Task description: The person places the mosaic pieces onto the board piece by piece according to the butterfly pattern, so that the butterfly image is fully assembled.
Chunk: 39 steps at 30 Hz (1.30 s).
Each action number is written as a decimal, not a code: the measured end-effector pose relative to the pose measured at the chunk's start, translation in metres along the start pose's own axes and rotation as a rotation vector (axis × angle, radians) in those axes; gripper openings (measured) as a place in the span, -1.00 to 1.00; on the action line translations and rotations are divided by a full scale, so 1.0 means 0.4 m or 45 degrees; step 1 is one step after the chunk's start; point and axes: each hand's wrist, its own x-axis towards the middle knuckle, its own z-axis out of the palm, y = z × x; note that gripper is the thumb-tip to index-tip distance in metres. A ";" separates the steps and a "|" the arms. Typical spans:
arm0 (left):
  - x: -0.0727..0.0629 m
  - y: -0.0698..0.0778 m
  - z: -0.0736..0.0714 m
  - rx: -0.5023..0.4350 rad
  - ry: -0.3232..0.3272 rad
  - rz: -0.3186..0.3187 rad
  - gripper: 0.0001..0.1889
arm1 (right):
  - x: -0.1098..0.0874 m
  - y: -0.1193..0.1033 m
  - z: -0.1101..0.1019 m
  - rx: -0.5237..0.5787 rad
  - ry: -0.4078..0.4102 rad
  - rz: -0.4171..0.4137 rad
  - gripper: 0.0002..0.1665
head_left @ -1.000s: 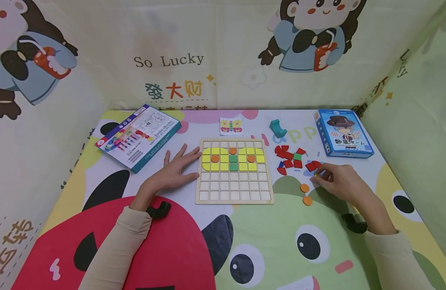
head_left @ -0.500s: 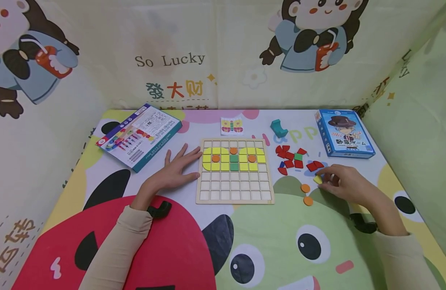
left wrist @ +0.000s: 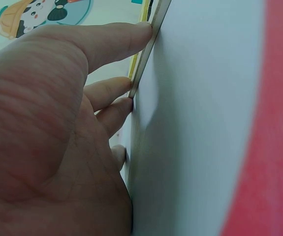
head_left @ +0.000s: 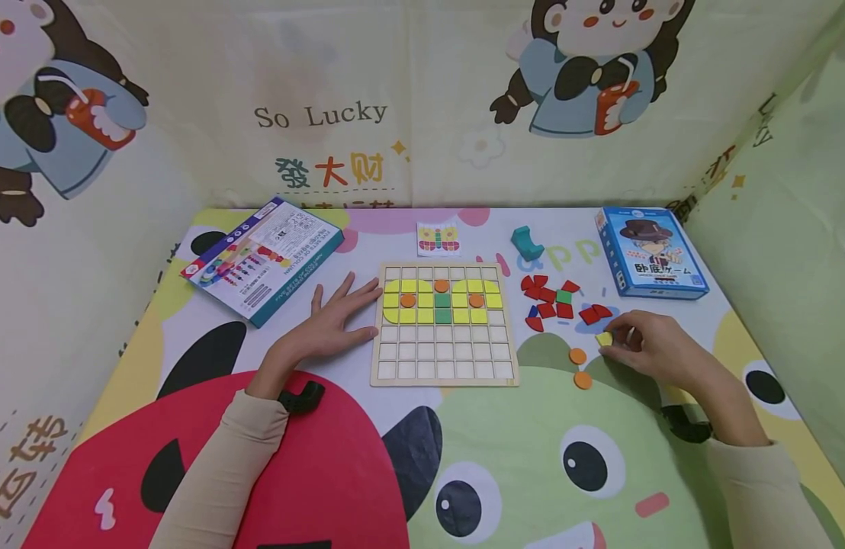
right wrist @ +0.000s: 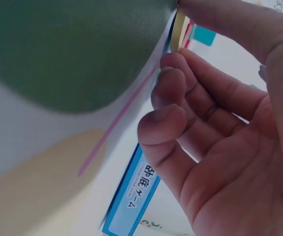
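My right hand (head_left: 649,347) pinches a small yellow tile (head_left: 604,339) between thumb and fingertips, right of the board. In the right wrist view the tile (right wrist: 178,33) shows edge-on between thumb and index finger, the other fingers curled. My left hand (head_left: 335,320) lies with fingers spread, fingertips and thumb at the left edge of the wooden grid board (head_left: 444,378). On the board's upper rows sit yellow tiles (head_left: 391,300), green squares (head_left: 442,307) and orange discs (head_left: 477,301); the lower rows show bare white cells.
Red tiles (head_left: 546,310) with a green square (head_left: 563,297) lie right of the board, two orange discs (head_left: 577,356) nearer me. Behind stand a butterfly pattern card (head_left: 438,239), a teal curved block (head_left: 527,244) and a blue game box (head_left: 652,252). Another box (head_left: 265,259) lies left.
My right hand has drawn slightly right, and the yellow tile, mostly hidden earlier, now shows at its fingertips, turned a little. My left hand and the board stay put.
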 end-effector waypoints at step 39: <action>-0.003 0.005 -0.001 -0.009 0.007 0.001 -0.10 | 0.002 0.004 0.019 -0.015 0.080 -0.151 -0.55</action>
